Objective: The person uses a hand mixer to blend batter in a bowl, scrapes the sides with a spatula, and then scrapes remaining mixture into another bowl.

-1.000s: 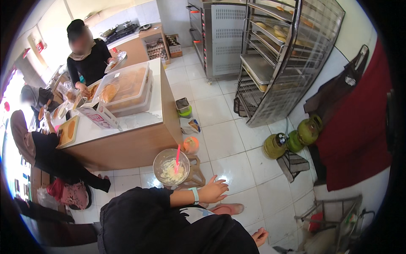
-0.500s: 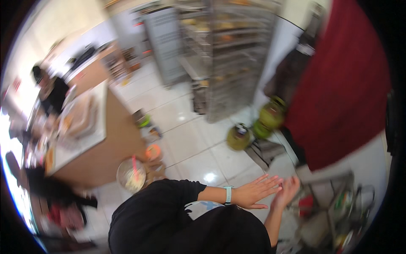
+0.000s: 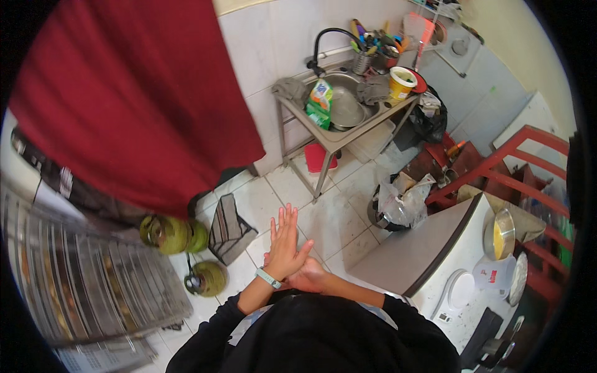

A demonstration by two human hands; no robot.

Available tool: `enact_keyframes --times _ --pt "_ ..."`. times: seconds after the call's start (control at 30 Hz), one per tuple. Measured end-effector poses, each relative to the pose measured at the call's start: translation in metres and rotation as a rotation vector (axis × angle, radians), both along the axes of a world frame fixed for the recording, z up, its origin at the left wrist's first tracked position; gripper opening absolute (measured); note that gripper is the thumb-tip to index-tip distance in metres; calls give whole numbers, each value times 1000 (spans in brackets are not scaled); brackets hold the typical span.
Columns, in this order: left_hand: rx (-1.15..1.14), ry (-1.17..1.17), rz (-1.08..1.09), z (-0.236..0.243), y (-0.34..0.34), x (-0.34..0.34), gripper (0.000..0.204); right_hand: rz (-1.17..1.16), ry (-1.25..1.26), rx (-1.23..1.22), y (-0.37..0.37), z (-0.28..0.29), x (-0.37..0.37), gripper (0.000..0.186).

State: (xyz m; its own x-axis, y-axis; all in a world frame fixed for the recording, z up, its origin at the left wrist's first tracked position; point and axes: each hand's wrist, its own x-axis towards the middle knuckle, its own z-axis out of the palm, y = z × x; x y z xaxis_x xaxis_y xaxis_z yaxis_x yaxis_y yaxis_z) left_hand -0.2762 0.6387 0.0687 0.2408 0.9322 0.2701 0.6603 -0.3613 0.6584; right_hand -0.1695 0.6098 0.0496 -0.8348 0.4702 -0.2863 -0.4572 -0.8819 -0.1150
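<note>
My left hand [image 3: 285, 245], with a pale watch [image 3: 268, 278] on the wrist, is stretched flat with its fingers pointing away from me. Crossed beneath it and touching it is my right hand [image 3: 309, 275], palm up. The right fingers are mostly hidden behind the left hand, though tips seem to peek out at its far side. No object shows between the two hands. They are held in front of my body, above the white tile floor [image 3: 264, 252].
Ahead stands a metal sink [image 3: 339, 137] holding a green pouch [image 3: 320, 102]. On the right are a white table [image 3: 429, 273] with a kitchen scale [image 3: 459, 292], a bin [image 3: 388, 211] and a red frame [image 3: 535, 133]. Leftward are gas cylinders [image 3: 208, 278], a rack [image 3: 93, 280] and a red curtain [image 3: 137, 99].
My view has swung right, from the counter and rack toward the sink and white table. Both hands stay together, now overlapping more, with the left laid over the right.
</note>
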Motion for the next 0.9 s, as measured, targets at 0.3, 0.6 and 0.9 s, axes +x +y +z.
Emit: enact_keyframes --times 0.3,0.6,0.9 --pt "98 174 -209 8 213 -7 78 -366 -54 144 159 -9 -5 53" --pt "-82 199 -384 -31 286 25 67 -1447 -669 47 155 4 213 28" --pt "-138 179 -538 -52 294 97 35 -2443 -677 -691 54 61 454 71"
